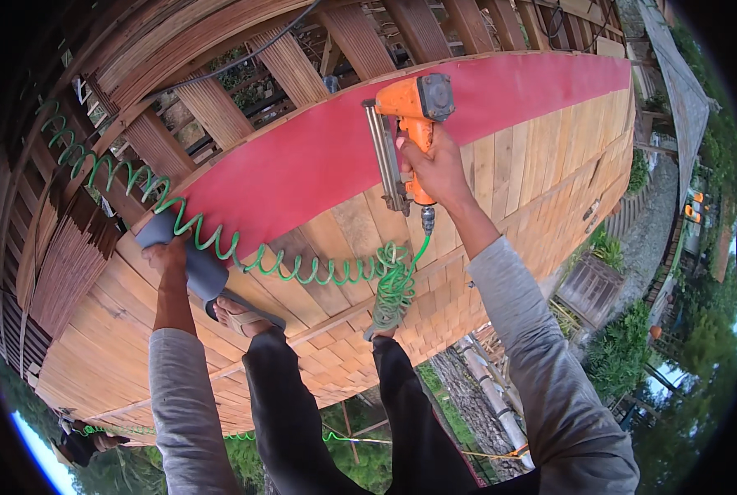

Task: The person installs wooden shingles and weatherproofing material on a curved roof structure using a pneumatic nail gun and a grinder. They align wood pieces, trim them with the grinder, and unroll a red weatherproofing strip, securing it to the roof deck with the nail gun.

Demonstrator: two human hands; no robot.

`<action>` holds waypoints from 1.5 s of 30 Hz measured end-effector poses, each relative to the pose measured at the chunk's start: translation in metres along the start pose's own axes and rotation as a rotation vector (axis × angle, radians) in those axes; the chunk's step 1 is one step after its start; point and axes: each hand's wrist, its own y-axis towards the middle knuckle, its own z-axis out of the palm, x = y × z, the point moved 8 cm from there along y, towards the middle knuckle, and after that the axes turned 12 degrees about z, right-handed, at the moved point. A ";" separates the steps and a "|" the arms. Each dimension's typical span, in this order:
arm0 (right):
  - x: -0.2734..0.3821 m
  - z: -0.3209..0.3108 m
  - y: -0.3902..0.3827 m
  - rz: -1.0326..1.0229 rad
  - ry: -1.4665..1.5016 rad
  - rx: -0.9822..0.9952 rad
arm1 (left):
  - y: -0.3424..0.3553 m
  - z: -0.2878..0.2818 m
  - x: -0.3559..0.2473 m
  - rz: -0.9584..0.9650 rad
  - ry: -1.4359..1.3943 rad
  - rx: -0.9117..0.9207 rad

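Observation:
My right hand (436,165) is wrapped round the handle of an orange pneumatic nail gun (401,101), raised above the sloping wooden roof. A slanted metal magazine (385,157) runs along the gun's left side. From the fitting under its handle, a green coiled air hose (282,268) stretches left and bunches over my right foot. On the left, my left hand (167,254) closes on a smooth grey curved piece (207,272), like a roll or bent sheet. My wrist and fingers cover part of it, and its exact kind is unclear.
A red sheet (302,186) lies along the upper roof, above rows of wooden shingles (500,169). Beyond it are spaced wooden slats (290,70). My sandalled left foot (240,315) stands on the shingles. At lower left, a person (84,443) in dark clothing is partly visible.

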 end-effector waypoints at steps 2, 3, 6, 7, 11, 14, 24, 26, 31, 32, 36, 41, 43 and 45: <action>-0.004 0.021 -0.004 -0.032 -0.068 -0.011 | -0.004 0.004 -0.003 -0.011 -0.019 0.014; -0.005 0.023 -0.005 -0.018 -0.090 -0.018 | -0.009 0.007 -0.007 -0.004 -0.013 0.023; 0.010 0.033 0.001 -0.025 -0.074 -0.035 | 0.000 0.004 -0.007 0.007 0.053 0.022; 0.016 0.040 0.002 -0.008 -0.129 -0.020 | 0.002 0.000 0.001 0.001 0.058 0.011; 0.026 0.035 0.013 -0.023 -0.240 -0.001 | -0.006 0.005 -0.004 0.004 0.006 -0.005; 0.032 0.021 0.012 -0.013 -0.184 -0.004 | -0.007 0.010 -0.008 0.010 -0.004 0.022; 0.023 0.042 -0.040 0.044 -0.327 0.072 | -0.020 0.003 -0.011 -0.046 -0.063 0.053; 0.004 0.053 -0.078 0.057 -0.316 0.118 | -0.021 -0.002 -0.008 -0.060 -0.008 0.073; -0.072 0.072 -0.177 0.136 -0.461 0.302 | -0.033 -0.005 -0.036 -0.094 -0.066 0.090; -0.089 0.077 -0.196 0.142 -0.432 0.343 | -0.030 -0.006 -0.035 -0.083 -0.084 0.095; -0.142 0.097 -0.258 0.112 -0.358 0.382 | -0.029 -0.008 -0.021 -0.081 -0.083 0.033; -0.155 0.117 -0.276 0.173 -0.432 0.504 | -0.025 -0.005 -0.012 -0.056 -0.091 0.048; -0.156 0.128 -0.264 0.131 -0.469 0.477 | -0.028 -0.005 -0.019 -0.052 -0.077 0.080; -0.142 0.149 -0.253 0.080 -0.510 0.468 | -0.028 -0.004 -0.020 -0.010 -0.072 0.101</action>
